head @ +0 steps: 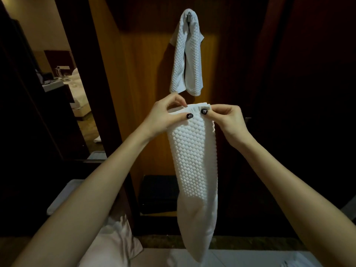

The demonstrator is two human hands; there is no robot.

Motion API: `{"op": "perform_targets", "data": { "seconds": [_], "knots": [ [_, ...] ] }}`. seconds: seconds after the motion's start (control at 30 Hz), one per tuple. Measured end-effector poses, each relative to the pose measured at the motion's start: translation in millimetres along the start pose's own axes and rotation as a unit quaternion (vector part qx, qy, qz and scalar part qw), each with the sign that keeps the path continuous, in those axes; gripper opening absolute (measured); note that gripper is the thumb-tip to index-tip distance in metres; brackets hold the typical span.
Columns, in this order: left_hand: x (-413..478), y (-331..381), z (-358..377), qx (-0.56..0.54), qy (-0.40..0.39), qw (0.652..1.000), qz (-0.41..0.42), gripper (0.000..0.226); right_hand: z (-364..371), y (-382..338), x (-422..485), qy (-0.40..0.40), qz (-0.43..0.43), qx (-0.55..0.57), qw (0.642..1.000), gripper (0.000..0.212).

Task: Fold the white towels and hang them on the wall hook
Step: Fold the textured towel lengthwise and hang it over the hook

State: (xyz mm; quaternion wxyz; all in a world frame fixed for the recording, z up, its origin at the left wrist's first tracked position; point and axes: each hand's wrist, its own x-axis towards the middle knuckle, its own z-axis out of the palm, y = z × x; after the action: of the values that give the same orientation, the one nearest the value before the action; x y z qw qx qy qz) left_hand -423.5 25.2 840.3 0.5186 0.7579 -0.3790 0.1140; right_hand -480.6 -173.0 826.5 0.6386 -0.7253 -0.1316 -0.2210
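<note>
A white waffle-textured towel (193,160), folded into a long narrow strip, hangs down in front of me. My left hand (165,116) pinches its top left corner and my right hand (226,117) pinches the top right corner, thumbs on the near face. Above them, a second white towel (187,58) is draped over the metal wall hook (189,16) on the wooden panel, both ends hanging down. The held towel's top edge sits just below the hung towel's lower ends.
The wooden wall panel (138,93) stands straight ahead, with dark surfaces to the right. A doorway at left shows a bed (79,93). More white cloth (115,245) lies at the bottom left, beside a light tray edge (63,197).
</note>
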Motion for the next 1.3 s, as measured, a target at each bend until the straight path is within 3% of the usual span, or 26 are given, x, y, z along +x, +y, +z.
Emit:
{"op": "perform_targets", "data": {
  "seconds": [0.23, 0.37, 0.43, 0.57, 0.8, 0.9, 1.0, 1.1, 1.2, 1.3],
  "knots": [
    [-17, -14, -3, 0.061, 0.015, 0.998, -0.004, 0.036, -3, 0, 0, 0.056, 0.013, 0.002, 0.998, 0.005],
    [-13, -12, -1, 0.068, -0.007, 0.998, -0.003, 0.026, -7, -8, -2, 0.072, 0.007, 0.014, 0.997, 0.007],
    [-9, -9, -2, 0.070, -0.019, 0.997, 0.003, 0.031, -11, -10, -2, 0.070, 0.006, 0.000, 0.998, 0.005],
    [1, 7, -5, 0.029, -0.016, 0.999, 0.024, 0.035, -20, -19, 1, 0.091, 0.003, -0.035, 0.995, 0.005],
    [23, 34, 5, -0.092, 0.081, 0.992, 0.041, 0.026, -20, -37, 13, 0.122, -0.071, -0.013, 0.990, 0.010],
    [32, 42, 5, -0.168, 0.099, 0.980, 0.035, 0.031, -18, -34, 15, 0.055, -0.022, 0.033, 0.998, 0.035],
    [39, 46, 3, -0.251, 0.089, 0.964, 0.025, 0.032, -13, -22, 5, -0.076, 0.090, 0.126, 0.985, 0.039],
    [42, 46, -4, -0.280, 0.078, 0.957, 0.016, 0.036, -10, -20, -1, -0.094, 0.090, 0.178, 0.975, 0.033],
    [41, 42, -14, -0.321, 0.090, 0.943, -0.018, 0.051, 0, -29, 2, -0.048, 0.024, 0.157, 0.986, 0.026],
    [23, 36, -17, -0.310, 0.049, 0.947, -0.072, 0.088, 14, -39, 8, -0.019, -0.016, 0.147, 0.989, 0.029]
  ]
}}
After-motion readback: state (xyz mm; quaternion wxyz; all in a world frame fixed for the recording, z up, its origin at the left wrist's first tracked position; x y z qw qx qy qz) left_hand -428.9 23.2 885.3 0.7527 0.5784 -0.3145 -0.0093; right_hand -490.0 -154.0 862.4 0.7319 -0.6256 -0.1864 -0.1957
